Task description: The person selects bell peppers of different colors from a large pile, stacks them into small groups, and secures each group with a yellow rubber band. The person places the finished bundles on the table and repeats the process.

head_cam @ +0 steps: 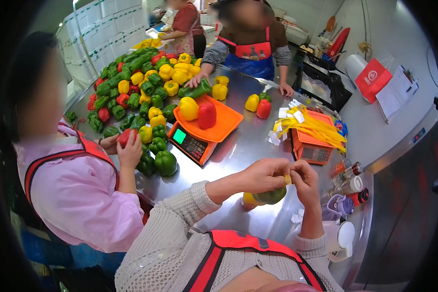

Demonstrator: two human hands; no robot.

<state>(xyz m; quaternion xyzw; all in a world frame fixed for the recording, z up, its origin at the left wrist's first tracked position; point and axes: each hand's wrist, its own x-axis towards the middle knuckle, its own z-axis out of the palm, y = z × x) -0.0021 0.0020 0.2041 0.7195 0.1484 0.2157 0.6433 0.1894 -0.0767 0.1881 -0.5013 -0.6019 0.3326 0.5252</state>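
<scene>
In front of my chest both hands meet above the steel table (226, 186). My left hand (266, 175) pinches a small yellow strip (287, 179), perhaps the end of a mesh bag. The fingertips of my right hand (306, 179) close at the same spot; exactly what they grip is partly hidden. Directly beneath are a green bell pepper (273, 196) and a yellow bell pepper (249, 199), with something reddish under the yellow one. Whether a bag surrounds these peppers I cannot tell.
An orange scale (219, 124) bears peppers, one under a co-worker's hand (199, 79). At left, another person's hands (127, 142) hold a red pepper beside the pepper pile (138, 80). Yellow mesh bags (306, 122) lie on a second scale (314, 146). Bottles (350, 186) and a white jug (339, 237) stand right.
</scene>
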